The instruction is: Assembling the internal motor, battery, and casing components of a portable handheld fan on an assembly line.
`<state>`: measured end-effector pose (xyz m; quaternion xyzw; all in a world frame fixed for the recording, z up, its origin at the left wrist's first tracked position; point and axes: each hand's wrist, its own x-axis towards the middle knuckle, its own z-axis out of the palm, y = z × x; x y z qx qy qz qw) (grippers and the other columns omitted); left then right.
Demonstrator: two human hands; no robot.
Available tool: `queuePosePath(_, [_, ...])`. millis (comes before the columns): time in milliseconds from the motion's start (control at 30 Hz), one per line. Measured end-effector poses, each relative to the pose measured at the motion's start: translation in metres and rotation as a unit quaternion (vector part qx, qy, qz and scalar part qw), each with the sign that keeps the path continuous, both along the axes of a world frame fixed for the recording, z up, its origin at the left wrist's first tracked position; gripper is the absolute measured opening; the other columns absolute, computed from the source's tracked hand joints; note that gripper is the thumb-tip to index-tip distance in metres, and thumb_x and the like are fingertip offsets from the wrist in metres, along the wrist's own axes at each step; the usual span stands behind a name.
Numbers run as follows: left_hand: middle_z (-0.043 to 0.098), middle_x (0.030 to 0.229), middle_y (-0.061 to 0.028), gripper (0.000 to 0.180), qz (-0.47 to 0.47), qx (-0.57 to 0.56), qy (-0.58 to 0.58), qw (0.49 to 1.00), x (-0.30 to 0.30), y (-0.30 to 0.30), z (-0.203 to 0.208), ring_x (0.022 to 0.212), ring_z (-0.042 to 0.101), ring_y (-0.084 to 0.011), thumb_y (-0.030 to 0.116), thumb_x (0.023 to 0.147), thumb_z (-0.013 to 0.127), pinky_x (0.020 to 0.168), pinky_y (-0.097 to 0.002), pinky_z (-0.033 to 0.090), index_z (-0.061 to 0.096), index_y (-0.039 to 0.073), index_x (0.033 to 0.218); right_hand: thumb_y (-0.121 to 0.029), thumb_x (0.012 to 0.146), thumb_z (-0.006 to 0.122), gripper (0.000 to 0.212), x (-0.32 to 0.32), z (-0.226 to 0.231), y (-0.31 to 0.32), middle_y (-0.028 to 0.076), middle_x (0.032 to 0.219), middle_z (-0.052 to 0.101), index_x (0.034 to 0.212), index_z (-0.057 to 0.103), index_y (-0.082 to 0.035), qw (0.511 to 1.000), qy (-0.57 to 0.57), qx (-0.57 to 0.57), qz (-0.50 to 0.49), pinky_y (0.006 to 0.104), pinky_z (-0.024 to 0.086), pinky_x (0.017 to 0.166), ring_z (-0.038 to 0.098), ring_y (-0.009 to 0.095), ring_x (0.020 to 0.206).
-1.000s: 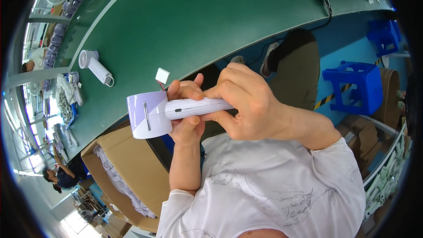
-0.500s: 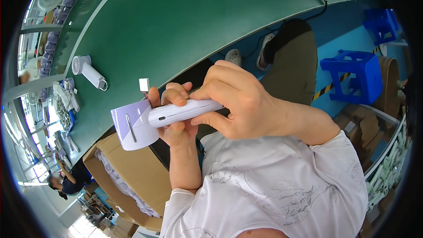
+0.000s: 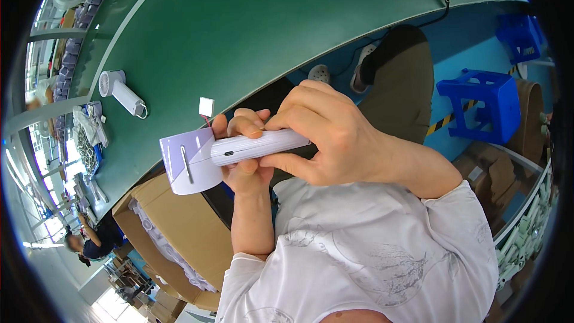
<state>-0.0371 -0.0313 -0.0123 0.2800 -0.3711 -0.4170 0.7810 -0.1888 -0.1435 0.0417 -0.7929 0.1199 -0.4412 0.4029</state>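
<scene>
A handheld fan (image 3: 260,146) with a lilac-and-white round head and a ribbed white handle is held sideways between my hands, above my lap by the bench edge. My left hand (image 3: 245,170) is closed round the handle next to the head, fingers on the far side and thumb on the near side. With fingers and thumb, my right hand (image 3: 329,134) pinches the handle's other end, which they partly hide. A small white block (image 3: 206,106) on a thin red wire sticks up beside the fan head. The handle's side shows a small dark port.
Another handheld fan (image 3: 122,93) lies on the green bench (image 3: 227,42) to the left. An open carton (image 3: 179,221) with pale parts stands below the bench edge. Blue stools (image 3: 481,104) and a crate of pale green parts (image 3: 523,245) are at right. Someone works at lower left.
The held fan and both hands have shifted slightly to the right, and the fan head has tilted a little. Both hands keep their grip on the fan.
</scene>
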Motion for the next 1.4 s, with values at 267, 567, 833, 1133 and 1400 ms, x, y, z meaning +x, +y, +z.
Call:
queuePosePath(267, [0.07,0.116,-0.0085,0.072,0.005,-0.029,0.004,1.0,-0.002,0.001,-0.007,0.113,0.059,-0.0241,0.025,0.09,0.084,0.114,-0.0446,0.048,0.053,0.02,0.155,-0.015,0.071,0.087,0.034,-0.001,0.004,0.004,0.013,0.087,0.06,0.091,0.064,0.0,1.0,0.023,-0.015,-0.002,0.04,0.051,0.07,0.058,0.031,0.078])
queuePosePath(567, [0.058,0.126,-0.0082,0.079,0.021,0.041,0.026,0.999,-0.006,0.002,-0.002,0.111,0.058,-0.0211,0.027,0.081,0.092,0.097,-0.0357,0.053,0.057,0.034,0.151,-0.008,0.07,0.085,0.036,0.0,0.009,-0.002,0.013,0.092,0.062,0.1,0.068,0.003,0.999,0.019,-0.047,0.017,0.0381,0.052,0.07,0.061,0.03,0.079])
queuePosePath(833, [0.048,0.146,-0.014,0.074,-0.088,-0.038,-0.001,0.995,0.005,0.0,-0.021,0.125,0.056,-0.0275,0.023,0.082,0.091,0.104,-0.0377,0.051,0.06,0.035,0.148,-0.003,0.066,0.085,0.048,-0.001,0.016,-0.001,0.01,0.095,0.062,0.111,0.071,0.005,0.993,0.051,-0.088,0.057,0.0362,0.052,0.072,0.061,0.027,0.082])
queuePosePath(1133, [0.044,0.151,-0.0139,0.075,-0.092,0.0,-0.01,0.996,0.007,0.004,-0.025,0.126,0.055,-0.0239,0.026,0.083,0.091,0.1,-0.0332,0.051,0.058,0.038,0.149,-0.005,0.07,0.075,0.034,-0.001,0.011,-0.002,0.015,0.102,0.066,0.099,0.069,0.01,0.989,0.085,-0.098,0.077,0.0372,0.055,0.079,0.063,0.028,0.086])
queuePosePath(1400, [0.047,0.146,-0.01,0.08,-0.09,0.018,-0.009,0.996,0.002,0.004,-0.022,0.124,0.056,-0.0226,0.035,0.08,0.094,0.103,-0.0337,0.049,0.057,0.039,0.15,0.003,0.062,0.075,0.043,0.003,0.011,0.004,0.014,0.091,0.066,0.105,0.072,0.011,0.995,0.033,-0.092,0.034,0.0362,0.052,0.067,0.062,0.028,0.077])
